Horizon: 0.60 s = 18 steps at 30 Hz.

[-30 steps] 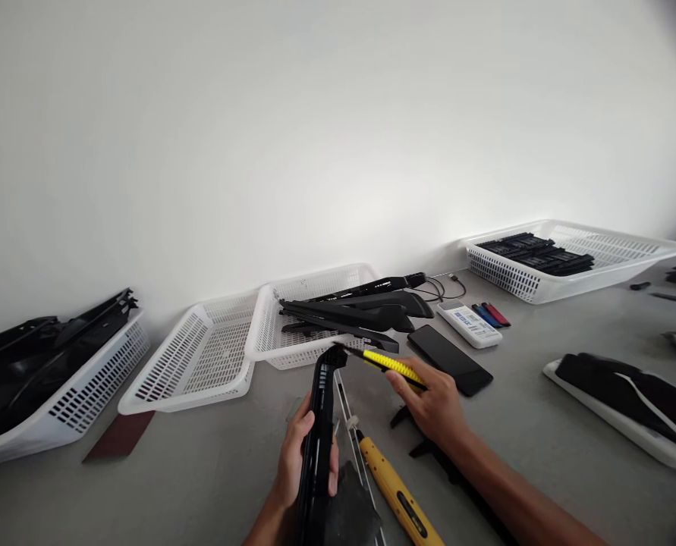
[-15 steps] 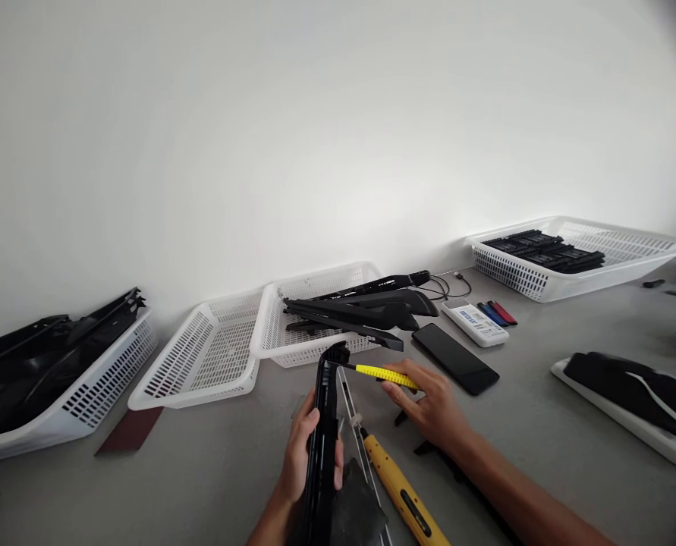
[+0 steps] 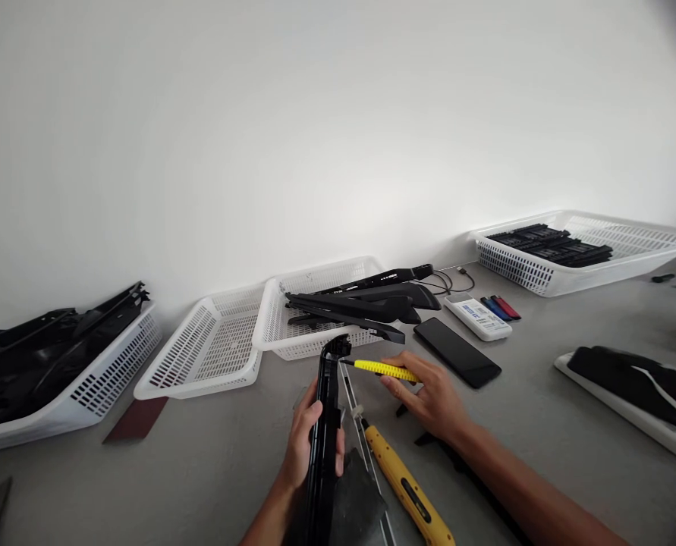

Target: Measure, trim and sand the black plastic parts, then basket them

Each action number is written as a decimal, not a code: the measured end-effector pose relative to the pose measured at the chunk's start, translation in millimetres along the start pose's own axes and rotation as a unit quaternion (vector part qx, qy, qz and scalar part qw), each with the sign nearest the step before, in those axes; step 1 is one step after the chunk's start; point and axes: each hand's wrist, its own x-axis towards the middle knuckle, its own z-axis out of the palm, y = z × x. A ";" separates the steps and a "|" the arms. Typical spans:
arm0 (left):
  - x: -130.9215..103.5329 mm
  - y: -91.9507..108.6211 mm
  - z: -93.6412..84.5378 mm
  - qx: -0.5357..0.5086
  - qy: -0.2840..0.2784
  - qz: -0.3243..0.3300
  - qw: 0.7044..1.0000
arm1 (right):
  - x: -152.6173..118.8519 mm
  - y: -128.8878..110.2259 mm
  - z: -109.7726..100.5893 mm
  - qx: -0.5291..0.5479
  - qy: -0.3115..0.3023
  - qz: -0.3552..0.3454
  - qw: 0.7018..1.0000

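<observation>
On the grey tabletop [image 3: 201,470], a white basket [image 3: 326,346] is loaded with long black parts [image 3: 354,307], some left jutting over its rim. In front of it, a long black strip [image 3: 323,455] is held up by the left hand [image 3: 302,444], fingers wrapped around both sides. Beside the strip, a thick yellow tool [image 3: 404,485] is laid. A slim yellow-handled tool [image 3: 380,368] is pinched between the right hand's [image 3: 433,393] closed fingers, its dark tip held at the strip's bent upper end.

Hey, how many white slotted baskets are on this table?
4: a far-left basket, a second basket beside it, a middle basket holding black parts, and a far-right basket. More could be hidden underneath.
</observation>
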 end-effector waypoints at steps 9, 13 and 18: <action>7.5 -9.0 -6.2 -0.033 0.008 0.026 0.999 | 0.5 -6.2 -1.8 0.039 -0.042 0.018 0.998; 5.8 -3.7 -4.5 -0.039 -0.006 0.036 0.999 | 0.2 -5.7 0.8 0.044 -0.046 0.034 0.997; 2.9 3.6 7.0 -0.031 0.021 0.063 0.997 | -1.4 -4.0 4.2 0.030 -0.036 0.055 0.997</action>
